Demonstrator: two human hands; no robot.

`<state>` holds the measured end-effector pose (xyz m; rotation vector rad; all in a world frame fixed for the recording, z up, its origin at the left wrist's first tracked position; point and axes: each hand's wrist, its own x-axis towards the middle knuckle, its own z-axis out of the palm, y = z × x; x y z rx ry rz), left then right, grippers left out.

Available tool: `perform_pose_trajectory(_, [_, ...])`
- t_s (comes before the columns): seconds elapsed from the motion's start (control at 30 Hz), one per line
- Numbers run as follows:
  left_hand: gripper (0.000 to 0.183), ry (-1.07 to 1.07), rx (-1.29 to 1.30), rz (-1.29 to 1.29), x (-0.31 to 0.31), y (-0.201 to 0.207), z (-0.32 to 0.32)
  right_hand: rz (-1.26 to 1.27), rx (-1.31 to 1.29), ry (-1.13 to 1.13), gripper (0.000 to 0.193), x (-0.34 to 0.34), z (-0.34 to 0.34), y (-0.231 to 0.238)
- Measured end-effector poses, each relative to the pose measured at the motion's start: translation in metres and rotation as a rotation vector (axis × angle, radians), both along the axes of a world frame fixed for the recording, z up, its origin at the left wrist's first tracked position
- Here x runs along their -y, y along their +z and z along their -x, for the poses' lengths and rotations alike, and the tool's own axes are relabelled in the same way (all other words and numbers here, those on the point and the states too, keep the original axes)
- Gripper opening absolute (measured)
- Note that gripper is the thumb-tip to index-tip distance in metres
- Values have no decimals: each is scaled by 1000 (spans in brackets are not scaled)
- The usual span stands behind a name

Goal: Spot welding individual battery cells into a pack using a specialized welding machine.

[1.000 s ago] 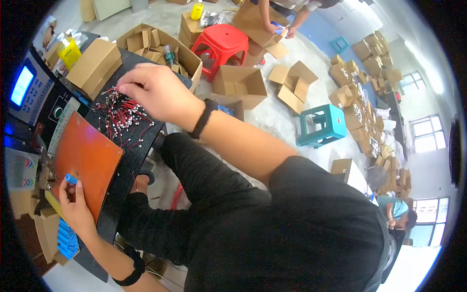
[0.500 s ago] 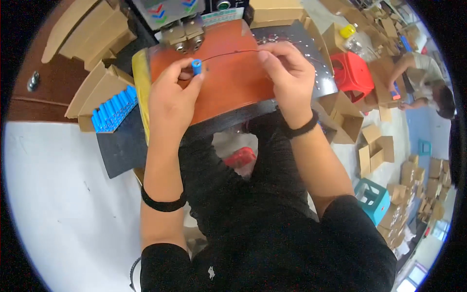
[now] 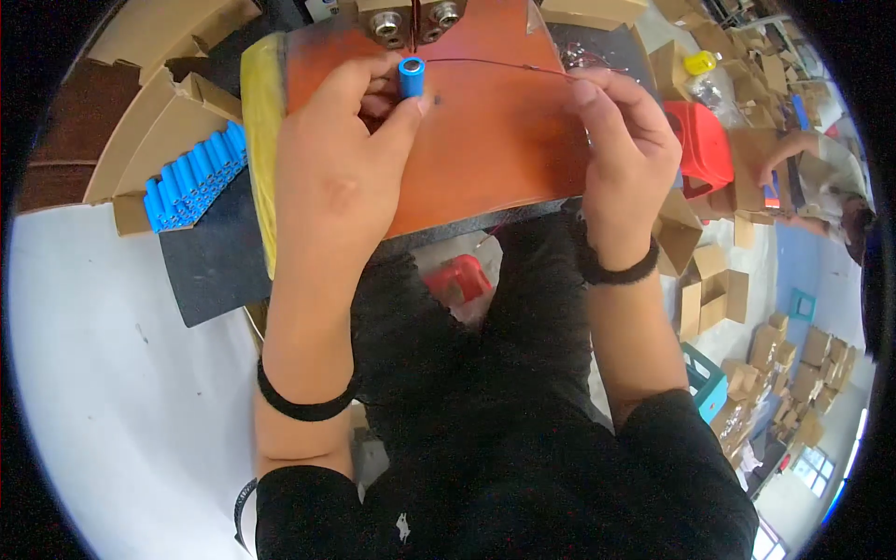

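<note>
My left hand (image 3: 345, 163) grips a blue cylindrical battery cell (image 3: 412, 84) upright between thumb and fingers, its metal end facing up. Just beyond the cell are the metal electrode holders (image 3: 411, 26) of a machine, with thin dark tips pointing down near the cell's top. My right hand (image 3: 630, 154) pinches a thin dark red wire (image 3: 490, 63) between thumb and forefinger. The wire stretches leftward to the cell's top; whether it touches the cell I cannot tell. Both hands are above an orange-brown work mat (image 3: 495, 149).
At left, an open carton holds several blue cells (image 3: 198, 177), beside a yellow bundle (image 3: 262, 159) along the mat's edge. Small wired parts (image 3: 583, 54) lie at the back right. Further right are a red stool (image 3: 702, 149), cardboard boxes (image 3: 717, 297) and another person (image 3: 807, 177).
My left hand has brought the cell closer under the machine's electrodes. My right hand has shifted right with the wire. The whole view has shifted, and the machine sits higher in it.
</note>
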<state>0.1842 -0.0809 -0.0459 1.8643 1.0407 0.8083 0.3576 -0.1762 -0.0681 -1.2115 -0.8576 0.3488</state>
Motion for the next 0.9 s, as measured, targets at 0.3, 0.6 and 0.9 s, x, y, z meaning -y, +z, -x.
perform_pose_trajectory(0.3, [35,10,22,-26,-2,-7,2,27,97,-71,10,0,4,1])
perform_pose_trajectory(0.6, [16,39,83,122,9,24,-11,122,205,-158,16,2,-4,-1])
perform_pose_trajectory(0.9, [25,-92,202,2,9,-3,13,111,175,-13,14,1,2,12])
